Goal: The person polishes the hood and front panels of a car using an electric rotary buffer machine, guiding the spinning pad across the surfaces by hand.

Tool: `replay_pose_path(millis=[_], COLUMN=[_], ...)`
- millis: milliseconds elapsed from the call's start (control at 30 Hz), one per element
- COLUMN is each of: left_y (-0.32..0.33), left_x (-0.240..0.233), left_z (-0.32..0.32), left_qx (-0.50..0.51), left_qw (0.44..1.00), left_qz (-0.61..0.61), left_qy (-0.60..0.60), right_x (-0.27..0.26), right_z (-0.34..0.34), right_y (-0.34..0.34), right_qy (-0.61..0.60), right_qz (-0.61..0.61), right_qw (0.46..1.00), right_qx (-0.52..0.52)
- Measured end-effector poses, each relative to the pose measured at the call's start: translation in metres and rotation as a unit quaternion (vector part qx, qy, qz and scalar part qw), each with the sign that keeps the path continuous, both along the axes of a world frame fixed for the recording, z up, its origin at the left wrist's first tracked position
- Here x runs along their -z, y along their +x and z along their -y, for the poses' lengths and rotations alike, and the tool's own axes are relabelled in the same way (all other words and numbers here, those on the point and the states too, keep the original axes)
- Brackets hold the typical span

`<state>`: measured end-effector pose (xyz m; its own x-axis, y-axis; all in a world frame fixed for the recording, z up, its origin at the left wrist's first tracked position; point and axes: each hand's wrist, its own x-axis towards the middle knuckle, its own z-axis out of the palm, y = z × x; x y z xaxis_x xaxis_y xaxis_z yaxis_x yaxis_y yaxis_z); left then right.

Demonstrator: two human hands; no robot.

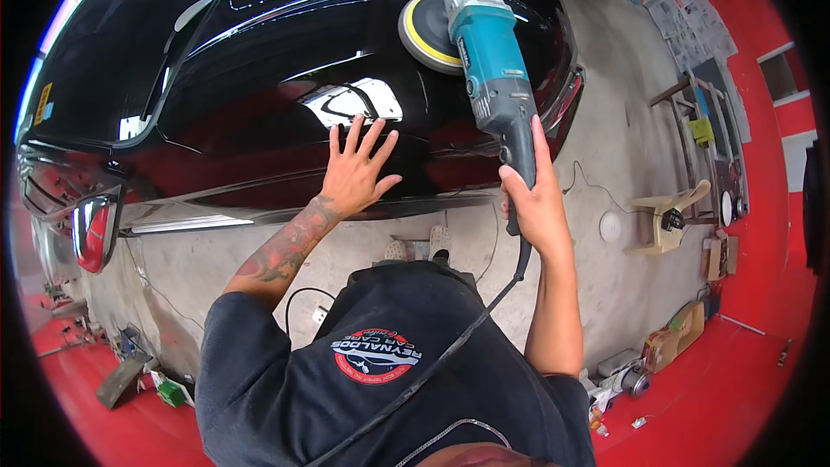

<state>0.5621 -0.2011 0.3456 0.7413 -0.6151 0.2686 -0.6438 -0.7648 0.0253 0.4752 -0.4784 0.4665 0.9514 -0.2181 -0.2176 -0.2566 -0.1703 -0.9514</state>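
Observation:
My right hand (538, 201) is closed around the black rear handle of a teal Makita rotary polisher (496, 58). The polisher's round pad (425, 32), with a yellow ring, is tilted over the glossy black car hood (259, 97); whether it touches the paint I cannot tell. Palm down with fingers spread, my left hand (363, 168) lies on or just over the hood near its side edge, holding nothing. From the polisher's handle a black power cord (454, 350) runs across the front of my dark T-shirt.
At the left is the car's side mirror (94, 230). A cream plastic chair (661, 217) stands on the concrete floor to the right, near a metal rack (713, 136). Thin cables cross the floor. Cardboard boxes (674, 337) and a green box (171, 393) lie farther back.

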Motion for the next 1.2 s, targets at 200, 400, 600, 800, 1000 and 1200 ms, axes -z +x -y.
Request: replay_pose_path(millis=[200, 400, 600, 800, 1000, 1200], left_y=[0.025, 0.052, 0.037, 0.041, 0.053, 0.054], left_x=[0.008, 0.005, -0.007, -0.008, -0.015, -0.01], left_z=[0.035, 0.078, 0.059, 0.07, 0.081, 0.082], left_qx=[0.008, -0.022, 0.001, -0.004, -0.021, -0.029], left_qw=[0.998, 0.998, 0.997, 0.997, 1.0, 0.999], left_qz=[0.012, 0.029, 0.015, 0.045, 0.014, -0.016], left_qy=[0.057, 0.052, 0.077, 0.058, 0.008, -0.012], right_x=[0.025, 0.034, 0.034, 0.028, 0.025, 0.027], right_z=[0.008, 0.008, 0.013, 0.01, 0.007, 0.009], right_y=[-0.014, -0.015, -0.014, -0.008, -0.005, -0.007], right_qy=[0.008, 0.018, 0.015, 0.022, 0.016, 0.012], right_qz=[0.006, 0.02, -0.001, 0.018, 0.022, -0.002], right_qw=[0.999, 0.999, 0.999, 0.999, 0.999, 0.998], right_qx=[0.035, 0.045, 0.049, 0.042, 0.044, 0.055])
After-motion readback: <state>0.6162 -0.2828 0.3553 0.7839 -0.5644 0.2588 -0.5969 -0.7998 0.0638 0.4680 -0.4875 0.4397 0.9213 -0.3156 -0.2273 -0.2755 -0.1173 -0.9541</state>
